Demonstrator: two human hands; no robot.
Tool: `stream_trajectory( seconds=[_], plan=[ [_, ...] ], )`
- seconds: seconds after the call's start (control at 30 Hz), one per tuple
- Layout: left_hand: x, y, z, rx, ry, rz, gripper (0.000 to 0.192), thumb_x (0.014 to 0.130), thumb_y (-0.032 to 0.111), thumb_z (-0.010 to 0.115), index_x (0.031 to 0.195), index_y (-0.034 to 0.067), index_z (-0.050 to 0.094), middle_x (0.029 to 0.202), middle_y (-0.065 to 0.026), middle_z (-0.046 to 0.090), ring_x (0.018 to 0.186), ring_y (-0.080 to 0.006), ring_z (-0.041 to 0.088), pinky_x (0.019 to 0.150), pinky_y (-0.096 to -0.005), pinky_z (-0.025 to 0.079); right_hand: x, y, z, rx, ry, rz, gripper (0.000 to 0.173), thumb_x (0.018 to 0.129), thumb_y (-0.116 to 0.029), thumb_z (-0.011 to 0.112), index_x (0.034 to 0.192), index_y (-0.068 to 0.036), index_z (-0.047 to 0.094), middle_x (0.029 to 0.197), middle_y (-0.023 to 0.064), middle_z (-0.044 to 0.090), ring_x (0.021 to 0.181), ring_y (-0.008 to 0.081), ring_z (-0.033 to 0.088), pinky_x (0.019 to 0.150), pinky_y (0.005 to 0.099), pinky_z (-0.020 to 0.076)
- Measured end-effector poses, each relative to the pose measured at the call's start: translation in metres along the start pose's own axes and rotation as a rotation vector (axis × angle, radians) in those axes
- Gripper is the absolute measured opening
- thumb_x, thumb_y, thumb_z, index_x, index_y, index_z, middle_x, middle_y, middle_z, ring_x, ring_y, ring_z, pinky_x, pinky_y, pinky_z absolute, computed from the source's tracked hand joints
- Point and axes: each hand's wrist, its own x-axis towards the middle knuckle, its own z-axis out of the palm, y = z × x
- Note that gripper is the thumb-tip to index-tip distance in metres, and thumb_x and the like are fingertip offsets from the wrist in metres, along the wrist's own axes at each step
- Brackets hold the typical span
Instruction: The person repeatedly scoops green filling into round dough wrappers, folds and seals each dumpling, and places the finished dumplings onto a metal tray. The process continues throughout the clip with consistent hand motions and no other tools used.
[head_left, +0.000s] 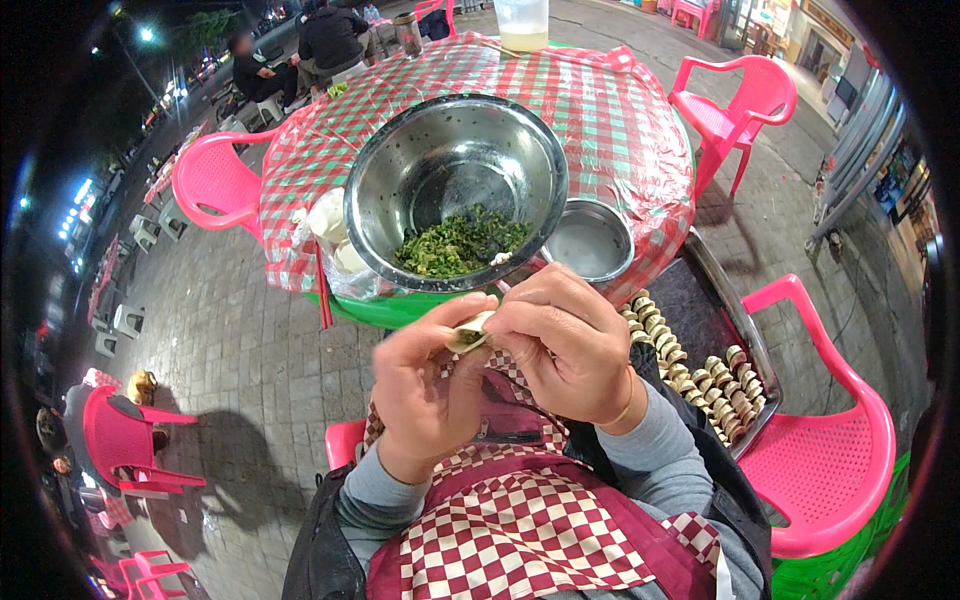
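Between my left hand (431, 375) and my right hand (566, 345) is a dough wrapper (471, 333) folded around green filling, one side still gaping. Fingertips of both hands pinch its edges. Just beyond them a large steel bowl (457, 127) rests tilted on the table, with chopped green filling (461, 240) in its near part. A stack of round wrappers (328, 217) in a plastic bag lies left of the bowl. At its right stands a small steel bowl (589, 240) with whitish liquid. Filled dumplings (720, 390) stand in rows on a metal tray (772, 390) to my right.
Red chopsticks (324, 289) stick out over the near edge of the round table with a checked cover (622, 142). A plastic pitcher (523, 26) and a jar (409, 36) stand at its far side. Pink chairs (817, 457) surround it. Seated people (330, 37) are in the distance.
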Motion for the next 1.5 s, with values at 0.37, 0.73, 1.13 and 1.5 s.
stream_trajectory(
  seconds=[0.37, 0.73, 1.13, 1.5],
  plan=[
    [-0.011, 0.009, 0.001, 0.045, -0.05, -0.42, 0.04, 0.111, -0.001, 0.057, 0.15, -0.008, 0.054, 0.142, -0.0168, 0.067, 0.129, -0.0219, 0.065, 0.11, -0.0335, 0.052, 0.001, 0.002, 0.002, 0.002, -0.005, -0.017, 0.018, 0.085, 0.003, 0.084, 0.101, 0.001, 0.079, 0.095, 0.0106, 0.073, 0.081, 0.0256, 0.07, 0.071, 0.0352, 0.057],
    [-0.014, 0.005, -0.005, 0.124, -0.121, -0.443, 0.043, 0.109, -0.003, 0.06, 0.151, -0.006, 0.054, 0.138, -0.017, 0.069, 0.127, -0.0232, 0.067, 0.107, -0.0334, 0.053, 0.002, 0.005, -0.002, -0.006, -0.075, -0.047, 0.015, 0.085, 0.002, 0.083, 0.098, 0.0, 0.077, 0.094, 0.0105, 0.071, 0.079, 0.0272, 0.067, 0.071, 0.0368, 0.0543],
    [-0.009, 0.012, -0.003, 0.172, -0.146, -0.497, 0.039, 0.111, 0.003, 0.057, 0.15, -0.003, 0.055, 0.128, -0.0128, 0.071, 0.113, -0.0139, 0.066, 0.097, -0.0295, 0.054, 0.003, 0.009, -0.002, -0.011, -0.137, -0.077, 0.029, 0.076, 0.006, 0.078, 0.104, 0.003, 0.073, 0.096, 0.011, 0.065, 0.082, 0.0293, 0.064, 0.071, 0.0375, 0.0556],
    [-0.009, 0.013, -0.004, 0.146, -0.136, -0.591, 0.036, 0.109, 0.002, 0.057, 0.145, -0.001, 0.059, 0.108, -0.0096, 0.072, 0.087, -0.0136, 0.066, 0.076, -0.0298, 0.055, 0.0, 0.007, -0.002, -0.004, -0.15, -0.05, 0.026, 0.079, 0.006, 0.078, 0.104, 0.002, 0.074, 0.095, 0.0121, 0.066, 0.08, 0.0294, 0.064, 0.069, 0.0369, 0.0542]
  ],
)
